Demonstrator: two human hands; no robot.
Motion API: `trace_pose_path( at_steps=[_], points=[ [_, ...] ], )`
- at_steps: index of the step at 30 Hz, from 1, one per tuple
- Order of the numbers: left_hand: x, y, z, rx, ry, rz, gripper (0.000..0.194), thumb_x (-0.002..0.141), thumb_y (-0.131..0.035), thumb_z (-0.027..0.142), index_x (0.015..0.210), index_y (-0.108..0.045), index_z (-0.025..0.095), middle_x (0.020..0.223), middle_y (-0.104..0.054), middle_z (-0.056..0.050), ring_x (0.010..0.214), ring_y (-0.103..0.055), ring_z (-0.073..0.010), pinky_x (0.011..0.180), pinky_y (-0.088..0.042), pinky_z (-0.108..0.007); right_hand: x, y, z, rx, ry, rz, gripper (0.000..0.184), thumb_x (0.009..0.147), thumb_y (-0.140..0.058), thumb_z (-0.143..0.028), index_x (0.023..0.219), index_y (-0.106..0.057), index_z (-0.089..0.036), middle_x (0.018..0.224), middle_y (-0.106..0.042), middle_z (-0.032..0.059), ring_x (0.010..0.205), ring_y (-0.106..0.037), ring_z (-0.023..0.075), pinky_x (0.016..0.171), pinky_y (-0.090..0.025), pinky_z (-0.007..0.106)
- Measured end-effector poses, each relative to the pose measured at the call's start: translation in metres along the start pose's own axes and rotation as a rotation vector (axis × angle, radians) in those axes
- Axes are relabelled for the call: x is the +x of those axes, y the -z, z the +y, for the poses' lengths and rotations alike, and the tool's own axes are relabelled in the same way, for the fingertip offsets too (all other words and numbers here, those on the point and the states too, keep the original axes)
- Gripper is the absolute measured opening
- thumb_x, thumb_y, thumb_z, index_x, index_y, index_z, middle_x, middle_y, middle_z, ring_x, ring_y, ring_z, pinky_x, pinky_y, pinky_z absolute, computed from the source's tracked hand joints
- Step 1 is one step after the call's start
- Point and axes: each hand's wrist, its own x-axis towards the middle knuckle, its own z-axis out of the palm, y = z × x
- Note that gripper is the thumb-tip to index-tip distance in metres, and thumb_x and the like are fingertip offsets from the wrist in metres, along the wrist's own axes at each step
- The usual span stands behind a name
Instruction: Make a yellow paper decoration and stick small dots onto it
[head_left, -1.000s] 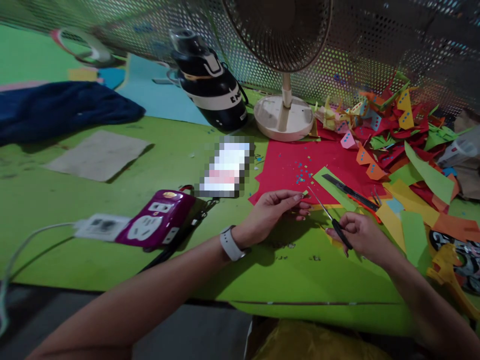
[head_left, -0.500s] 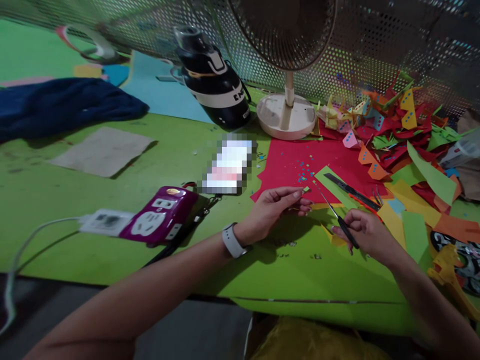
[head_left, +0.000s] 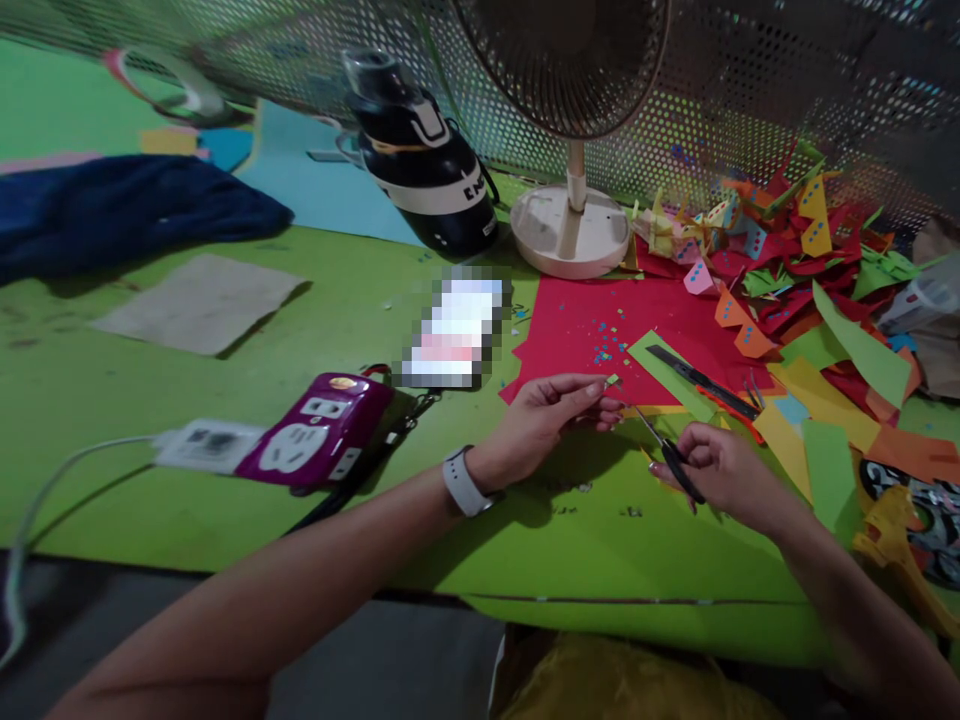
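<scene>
Green tabletop point(head_left: 450, 560) is spreading beneath red paper point(head_left: 570, 325). Nearer than the red paper, the right hand point(head_left: 720, 468) is gripping a black-handled tool point(head_left: 681, 470); by its near edge, the left hand point(head_left: 551, 412) is pinching a green scrap point(head_left: 613, 381). Beyond it, a fan point(head_left: 576, 190) is standing.

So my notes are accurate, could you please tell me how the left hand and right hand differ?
The left hand pinches a small green scrap; the right hand holds a black-handled tool. The left hand has a pale watch at its wrist, while the right hand's wrist looks bare. Both are over the green table.
</scene>
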Motion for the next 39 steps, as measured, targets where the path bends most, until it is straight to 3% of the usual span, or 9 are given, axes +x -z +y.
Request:
trace_pose_path(
  at_steps=[24, 39],
  points=[
    [0.0006, 0.0, -0.003, 0.018, -0.024, -0.014, 0.029, 0.069, -0.085, 0.038, 0.084, -0.076, 0.015, 0.077, -0.078, -0.006, 0.068, -0.07, -0.0156, 0.072, -0.057, -0.032, 0.0006, -0.0032, -0.0041, 0.029, -0.01, -0.006, 0.048, 0.056, -0.085, -0.049, 0.066, -0.047, -0.022, 0.05, -0.051, -0.0082, 0.043, -0.045, 0.0069, 0.04, -0.038, 0.021],
    [0.0007, -0.0002, -0.0029, 0.052, -0.031, -0.008, 0.022, 0.072, -0.082, 0.034, 0.083, -0.074, 0.016, 0.077, -0.078, -0.004, 0.067, -0.07, -0.0146, 0.073, -0.057, -0.032, 0.0, -0.0024, -0.0079, -0.002, -0.023, 0.001, 0.047, 0.055, -0.085, -0.047, 0.065, -0.048, -0.022, 0.048, -0.05, -0.0084, 0.044, -0.042, 0.0065, 0.041, -0.036, 0.022]
  ],
)
